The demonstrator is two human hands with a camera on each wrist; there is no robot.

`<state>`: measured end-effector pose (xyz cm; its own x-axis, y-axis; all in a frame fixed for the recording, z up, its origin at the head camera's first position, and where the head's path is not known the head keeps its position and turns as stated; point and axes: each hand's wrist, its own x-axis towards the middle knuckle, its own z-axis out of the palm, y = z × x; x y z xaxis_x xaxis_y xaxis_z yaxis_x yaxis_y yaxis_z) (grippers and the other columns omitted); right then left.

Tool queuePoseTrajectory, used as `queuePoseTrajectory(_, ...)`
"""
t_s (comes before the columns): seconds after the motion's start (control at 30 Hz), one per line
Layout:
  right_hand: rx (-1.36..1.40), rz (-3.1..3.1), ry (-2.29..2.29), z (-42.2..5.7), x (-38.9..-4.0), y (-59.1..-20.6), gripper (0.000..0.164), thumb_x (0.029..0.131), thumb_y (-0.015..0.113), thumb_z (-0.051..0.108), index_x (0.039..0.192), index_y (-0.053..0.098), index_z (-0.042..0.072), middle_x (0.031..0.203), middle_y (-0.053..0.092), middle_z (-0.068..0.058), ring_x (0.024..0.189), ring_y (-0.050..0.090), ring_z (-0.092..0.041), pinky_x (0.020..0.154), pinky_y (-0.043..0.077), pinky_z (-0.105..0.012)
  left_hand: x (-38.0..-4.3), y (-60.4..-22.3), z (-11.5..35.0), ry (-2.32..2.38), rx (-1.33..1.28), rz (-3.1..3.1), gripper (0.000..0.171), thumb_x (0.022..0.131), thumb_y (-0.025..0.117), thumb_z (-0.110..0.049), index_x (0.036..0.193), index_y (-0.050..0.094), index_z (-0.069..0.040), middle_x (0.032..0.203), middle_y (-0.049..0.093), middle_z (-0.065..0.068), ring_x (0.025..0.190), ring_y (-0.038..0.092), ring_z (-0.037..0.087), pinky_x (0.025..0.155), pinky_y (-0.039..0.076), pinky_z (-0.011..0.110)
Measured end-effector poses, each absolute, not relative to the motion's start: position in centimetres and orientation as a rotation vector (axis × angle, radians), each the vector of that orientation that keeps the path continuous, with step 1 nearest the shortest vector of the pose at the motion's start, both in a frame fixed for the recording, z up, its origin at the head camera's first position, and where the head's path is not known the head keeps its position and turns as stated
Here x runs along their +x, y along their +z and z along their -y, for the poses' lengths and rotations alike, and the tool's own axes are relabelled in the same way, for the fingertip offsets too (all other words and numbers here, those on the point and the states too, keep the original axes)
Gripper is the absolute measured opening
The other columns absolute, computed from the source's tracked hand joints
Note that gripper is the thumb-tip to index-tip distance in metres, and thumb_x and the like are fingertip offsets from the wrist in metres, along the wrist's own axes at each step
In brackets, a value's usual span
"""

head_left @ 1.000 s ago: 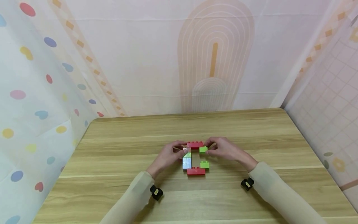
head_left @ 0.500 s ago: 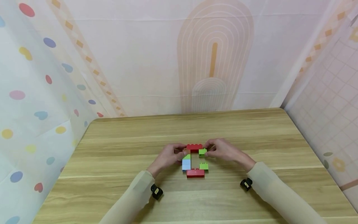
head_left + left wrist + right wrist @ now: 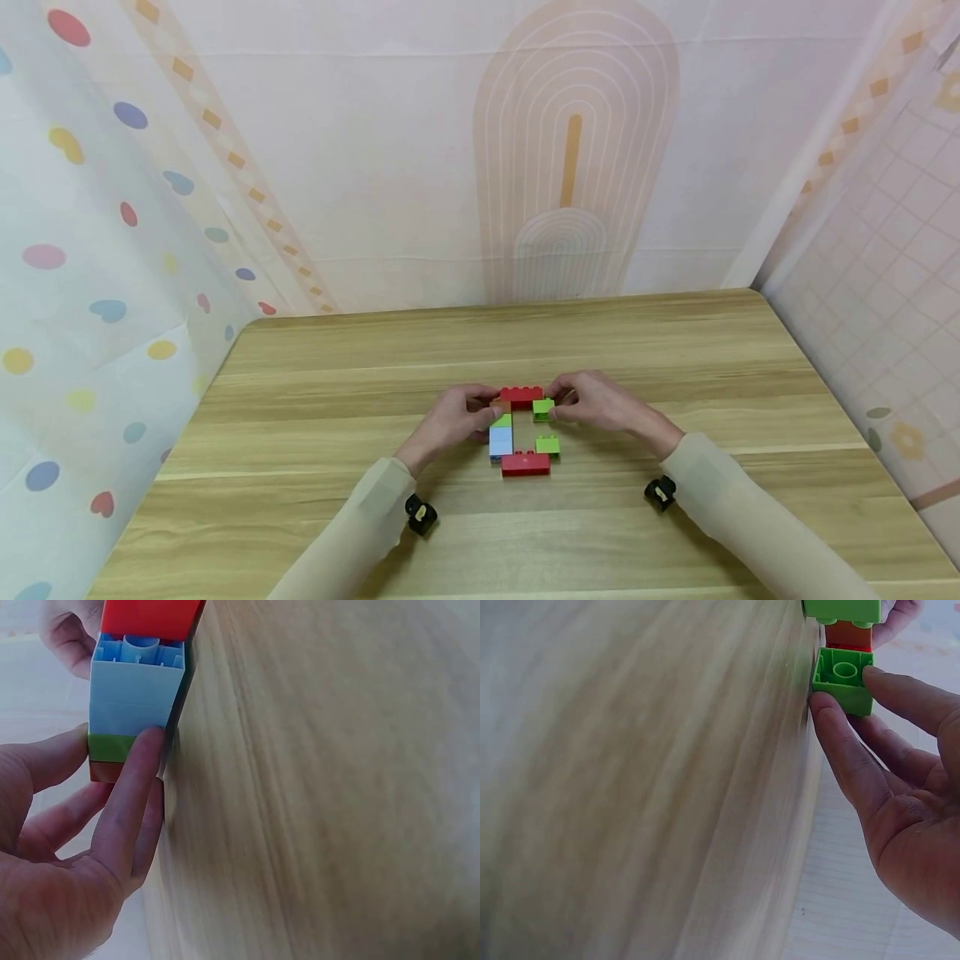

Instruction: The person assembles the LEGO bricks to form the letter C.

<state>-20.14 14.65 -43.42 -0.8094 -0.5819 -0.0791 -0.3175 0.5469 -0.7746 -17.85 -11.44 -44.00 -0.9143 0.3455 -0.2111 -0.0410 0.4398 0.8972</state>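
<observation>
Toy building blocks joined in a C shape lie between the hands. A long red block [image 3: 522, 397] is at the back and another red block [image 3: 525, 465] at the front. Light blue [image 3: 135, 694], green [image 3: 111, 747] and brown [image 3: 105, 772] blocks form the left side. My left hand [image 3: 450, 418] grips this side around its green and brown end. On the right, a far green block [image 3: 847, 696] is pinched between thumb and fingers of my right hand [image 3: 596, 402]. A gap parts it from a near green block [image 3: 547, 446], whose studs face it.
The wooden table [image 3: 360, 358] spreads around the blocks on all sides. A patterned cloth [image 3: 397, 167] hangs behind it. A black wrist device sits below each forearm, one at the left [image 3: 421, 514] and one at the right [image 3: 661, 493].
Over the first half second the blocks shift slightly toward me with both hands, and the glare on the left side fades. Since then hardly anything has moved.
</observation>
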Motion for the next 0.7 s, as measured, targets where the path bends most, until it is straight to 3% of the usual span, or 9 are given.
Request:
queuePoseTrajectory(0.37, -0.749, -2.469, -1.12, -14.68, -20.19, -43.43, 0.025, 0.09, 0.071, 0.015, 0.112, 0.067, 0.005, 0.104, 0.067, -0.002, 0.092, 0.064, -0.015, 0.075, 0.055, -0.028, -17.87, -44.24, 11.29, 1.46, 0.235, -2.358, 0.037, 0.094, 0.065, -0.016, 0.127, 0.06, -0.001, 0.111, 0.062, 0.013, 0.089, 0.063, 0.021, 0.066, 0.058, 0.031)
queuePoseTrajectory(0.7, -0.749, -2.457, -1.131, -14.88, -20.31, -43.39, 0.027, 0.09, 0.07, 0.014, 0.115, 0.066, 0.003, 0.105, 0.067, -0.004, 0.094, 0.064, -0.015, 0.079, 0.054, -0.03, -17.85, -43.97, 11.3, 1.398, 0.236, -2.425, 0.04, 0.095, 0.063, -0.027, 0.128, 0.06, -0.005, 0.115, 0.063, 0.009, 0.098, 0.062, 0.021, 0.073, 0.057, 0.03)
